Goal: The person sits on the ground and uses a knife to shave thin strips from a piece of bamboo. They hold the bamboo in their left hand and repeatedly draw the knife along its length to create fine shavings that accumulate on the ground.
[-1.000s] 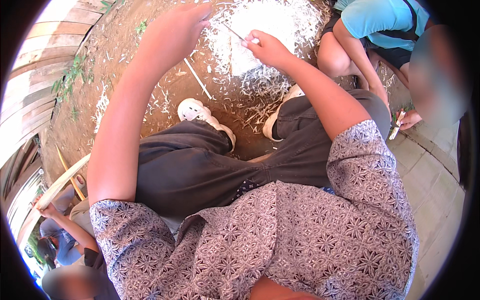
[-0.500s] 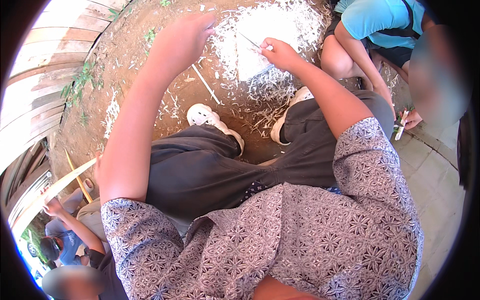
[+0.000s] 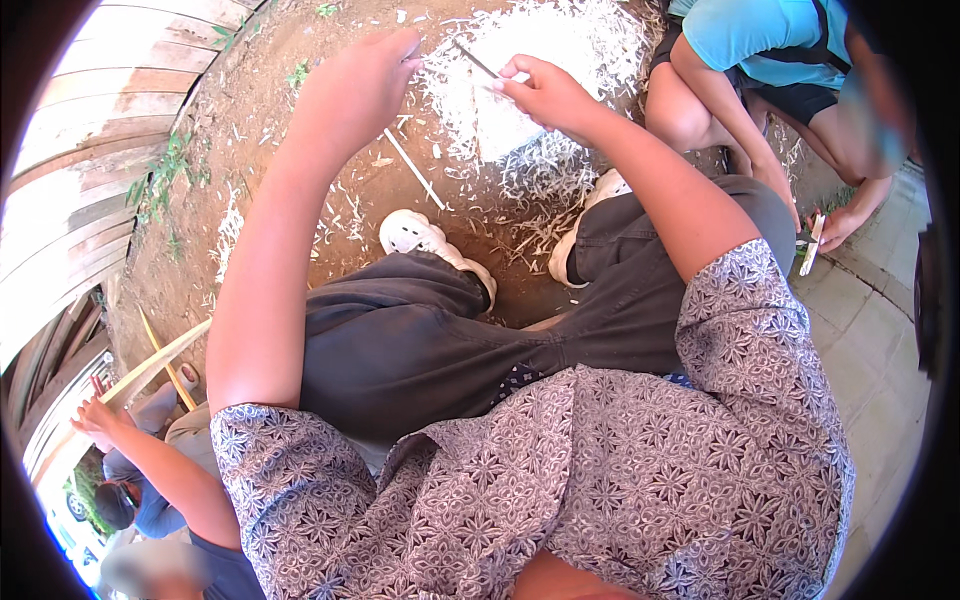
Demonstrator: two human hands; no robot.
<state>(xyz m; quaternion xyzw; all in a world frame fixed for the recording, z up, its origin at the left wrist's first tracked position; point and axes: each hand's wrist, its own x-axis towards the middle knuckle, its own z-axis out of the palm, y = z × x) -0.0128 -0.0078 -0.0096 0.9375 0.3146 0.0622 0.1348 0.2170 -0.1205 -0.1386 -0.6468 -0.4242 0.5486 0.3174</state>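
My right hand [image 3: 545,95], at the upper middle, is closed on the handle end of a knife. Its thin dark blade [image 3: 474,59] points up and to the left, toward my other hand. My left hand [image 3: 380,72] is raised to the left of the blade, fingers pinched together. Whatever they hold cannot be made out against the bright ground behind. Beneath both hands spreads a heap of pale shavings [image 3: 545,45], strongly lit by the sun.
A pale stick [image 3: 414,168] lies on the brown soil [image 3: 350,230] near my white shoes [image 3: 425,238]. At right, a crouching person in a blue shirt [image 3: 755,40] holds a pale strip [image 3: 812,243]. Lower left, another person's hand [image 3: 100,415] touches a long pale strip [image 3: 160,362].
My right hand has shifted slightly up and left, and the blade shows longer and darker. My left hand has barely moved. The neighbours' hands and heads have shifted a little.
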